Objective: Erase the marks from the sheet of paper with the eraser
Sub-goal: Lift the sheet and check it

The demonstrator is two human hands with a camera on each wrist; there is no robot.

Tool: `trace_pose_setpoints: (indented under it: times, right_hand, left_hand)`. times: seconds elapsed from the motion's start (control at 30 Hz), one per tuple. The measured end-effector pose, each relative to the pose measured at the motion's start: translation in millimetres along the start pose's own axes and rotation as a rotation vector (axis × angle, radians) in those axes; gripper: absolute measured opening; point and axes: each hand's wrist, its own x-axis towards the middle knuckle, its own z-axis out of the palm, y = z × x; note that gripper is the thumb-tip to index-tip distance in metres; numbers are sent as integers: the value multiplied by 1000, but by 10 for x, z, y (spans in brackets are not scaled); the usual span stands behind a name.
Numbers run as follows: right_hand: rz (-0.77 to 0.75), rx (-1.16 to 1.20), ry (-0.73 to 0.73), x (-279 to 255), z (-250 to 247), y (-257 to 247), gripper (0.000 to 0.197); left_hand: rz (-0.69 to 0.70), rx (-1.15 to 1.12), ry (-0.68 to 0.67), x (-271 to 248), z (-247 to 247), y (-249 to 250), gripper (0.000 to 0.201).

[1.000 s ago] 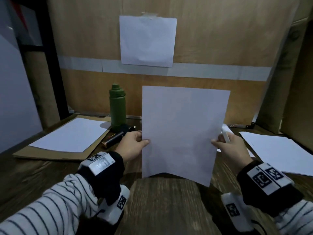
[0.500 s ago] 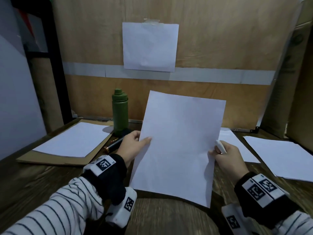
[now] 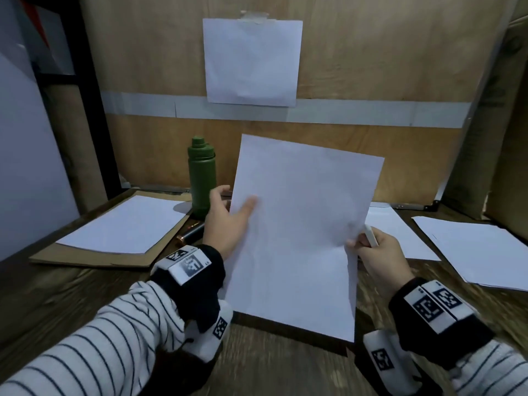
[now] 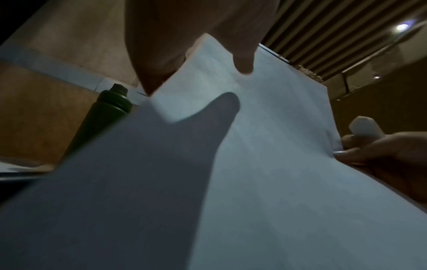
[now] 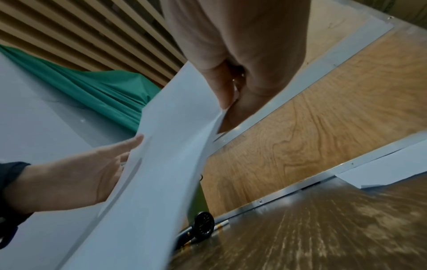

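Sheet: I hold the sheet of paper (image 3: 300,232) upright above the worktop (image 3: 285,364).
Left hand (image 3: 225,224) grip: fingers spread, thumb flat on its face.
Right hand (image 3: 377,258) grip: pinching its edge, eraser (image 3: 371,236) tucked in.

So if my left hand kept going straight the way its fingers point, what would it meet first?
Probably the back of the held sheet of paper: the left hand has its thumb already on the front, fingers reaching behind the left edge.

The raised sheet of paper (image 3: 300,232) blocks the middle. Behind its left edge stand a green bottle (image 3: 201,177) and a dark pen (image 3: 192,233). Loose sheets (image 3: 480,250) cover the bench (image 3: 57,298) at right; bare wood lies open near the front.
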Motion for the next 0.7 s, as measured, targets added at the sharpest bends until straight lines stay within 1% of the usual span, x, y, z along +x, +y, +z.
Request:
trace_pose_setpoints:
  times: [0.03, 0.07, 0.1, 0.13, 0.2, 0.23, 0.27, 0.3, 0.33, 0.37, 0.4, 0.43, 0.47, 0.53, 0.6, 0.63, 0.7]
  right_hand:
    - [20, 26, 6, 18, 4, 17, 21]
    - [36, 38, 17, 33, 11, 36, 20]
    - [47, 42, 44, 50, 14, 49, 20]
    - [45, 52, 87, 63, 19, 49, 21]
    - [17, 46, 238, 67, 15, 9, 31]
    - [-35, 35, 335, 39, 11, -41, 35]
    - [-121, 36, 415, -8, 11, -110, 38]
    - [-207, 42, 420, -40, 12, -180, 38]
    - [-281, 66, 331, -78, 20, -269, 39]
    - [-316, 144, 169, -91, 41, -337, 41]
    - [-295, 274, -21, -97, 73, -415, 41]
    - [-238, 426, -171, -52, 90, -462, 41]
    - [-164, 564, -266, 0, 106, -521, 42]
    - [-13, 745, -322, 134, 174, -588, 52]
    - [91, 831, -363, 200, 322, -582, 60]
    - [141, 835, -397, 217, 402, -536, 58]
    - [267, 754, -507, 149, 540, -408, 47]
  left_hand:
    - [19, 15, -50, -27, 12, 11, 34]
    - [11, 44, -89, -20, 19, -15, 28]
    - [7, 58, -109, -2, 16, -31, 15]
    - [-31, 39, -141, 1, -1, -12, 4]
    - [-153, -46, -218, 9, -42, 38, 19]
    - [-199, -95, -253, 24, -51, 47, 26]
    - [-214, -140, -281, 38, -60, 45, 30]
    - [-218, -186, -300, 38, -68, 63, 32]
    - [-226, -220, -314, 39, -73, 79, 32]
    - [-235, -249, -330, 46, -78, 83, 33]
    - [-251, -278, -348, 63, -81, 77, 33]
    - [-266, -308, -365, 78, -81, 68, 33]
    - [-290, -337, -381, 85, -76, 62, 34]
    - [-321, -391, -413, 71, -40, 56, 34]
    - [-347, -451, -439, 45, 28, 42, 31]
    - [-357, -484, -443, 35, 64, 38, 28]
    - [-353, -529, -414, 39, 128, 34, 29]
